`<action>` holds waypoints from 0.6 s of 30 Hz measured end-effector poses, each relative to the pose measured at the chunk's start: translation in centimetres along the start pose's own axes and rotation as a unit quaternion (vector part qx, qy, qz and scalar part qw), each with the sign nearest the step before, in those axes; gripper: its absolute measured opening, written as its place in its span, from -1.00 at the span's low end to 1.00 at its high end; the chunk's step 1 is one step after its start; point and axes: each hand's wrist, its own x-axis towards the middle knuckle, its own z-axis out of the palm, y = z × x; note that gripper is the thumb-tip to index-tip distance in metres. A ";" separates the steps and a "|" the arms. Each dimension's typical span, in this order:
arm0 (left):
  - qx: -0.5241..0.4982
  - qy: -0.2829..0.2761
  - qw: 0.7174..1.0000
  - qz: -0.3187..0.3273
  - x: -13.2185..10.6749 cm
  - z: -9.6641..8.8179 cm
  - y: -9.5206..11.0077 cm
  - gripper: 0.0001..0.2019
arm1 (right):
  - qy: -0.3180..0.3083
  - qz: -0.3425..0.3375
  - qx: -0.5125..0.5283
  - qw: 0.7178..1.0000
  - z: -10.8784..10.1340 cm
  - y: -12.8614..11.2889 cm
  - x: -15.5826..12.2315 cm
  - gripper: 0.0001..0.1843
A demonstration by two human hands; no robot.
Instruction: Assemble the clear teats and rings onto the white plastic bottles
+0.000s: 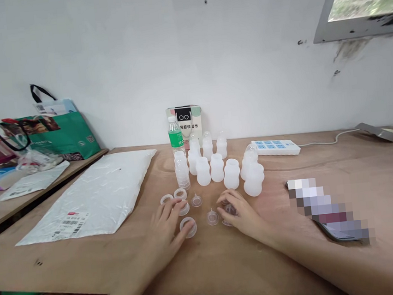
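My left hand (pixel 169 222) is open, its thumb and fingers spread over several translucent screw rings. The thumb touches the nearest ring (pixel 191 232); the fingertips reach another ring (pixel 185 209). Curved above a small cluster of clear teat-like pieces (pixel 229 209), my right hand (pixel 239 210) keeps thumb and fingers apart and partly hides them. Between the hands lie two more clear teat-like pieces, a nearer one (pixel 212 217) and a farther one (pixel 196 200). Behind stand several wavy white bottles (pixel 232 174), some with clear domed tops, and a stack of clear caps (pixel 182 169).
A water bottle (pixel 175 138) and a paper bag (pixel 195 119) stand by the wall. A white mailing bag (pixel 96 194) covers the left. On the right are a power strip (pixel 276 147) and a blurred phone (pixel 342 233). A green bag (pixel 66 134) sits far left.
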 end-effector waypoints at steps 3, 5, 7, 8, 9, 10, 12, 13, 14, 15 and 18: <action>-0.041 -0.045 0.998 0.033 3.1 -0.2 0.6 -0.62 | -0.001 0.031 -0.001 1.000 -0.3 0.0 -0.7 -0.66; -0.044 -0.074 0.996 0.034 4.7 0.0 0.5 -0.60 | -0.007 0.050 0.002 0.999 -0.4 0.0 -1.0 -0.48; -0.036 -0.090 0.995 0.021 5.9 0.4 0.3 -0.59 | -0.007 0.061 0.009 0.998 -0.4 0.0 -1.0 -0.34; -0.035 -0.099 0.994 0.016 6.4 0.6 0.1 -0.60 | -0.006 0.064 0.012 0.998 -0.4 0.1 -1.0 -0.29; -0.038 -0.110 0.993 0.013 6.9 0.7 0.0 -0.63 | -0.004 0.066 0.015 0.998 -0.3 0.2 -1.0 -0.24; -0.043 -0.124 0.991 0.013 7.3 0.8 -0.1 -0.68 | -0.003 0.066 0.015 0.998 -0.3 0.3 -1.0 -0.20; -0.056 -0.148 0.987 0.021 8.1 1.0 -0.1 -0.79 | 0.003 0.060 0.013 0.998 -0.2 0.5 -1.3 -0.12; -0.062 -0.156 0.985 0.030 8.5 1.0 0.0 -0.83 | 0.009 0.050 0.010 0.999 -0.3 0.4 -1.7 -0.08; -0.069 -0.160 0.984 0.040 8.9 1.1 0.2 -0.85 | 0.018 0.035 0.009 0.999 -0.4 0.3 -2.2 -0.07; -0.078 -0.161 0.982 0.052 9.2 1.2 0.5 -0.86 | 0.029 0.015 0.007 0.999 -0.6 0.2 -2.7 -0.07; -0.107 -0.175 0.975 0.089 9.7 1.7 1.6 -0.85 | 0.071 -0.075 -0.001 0.995 -2.3 -0.6 -4.2 -0.19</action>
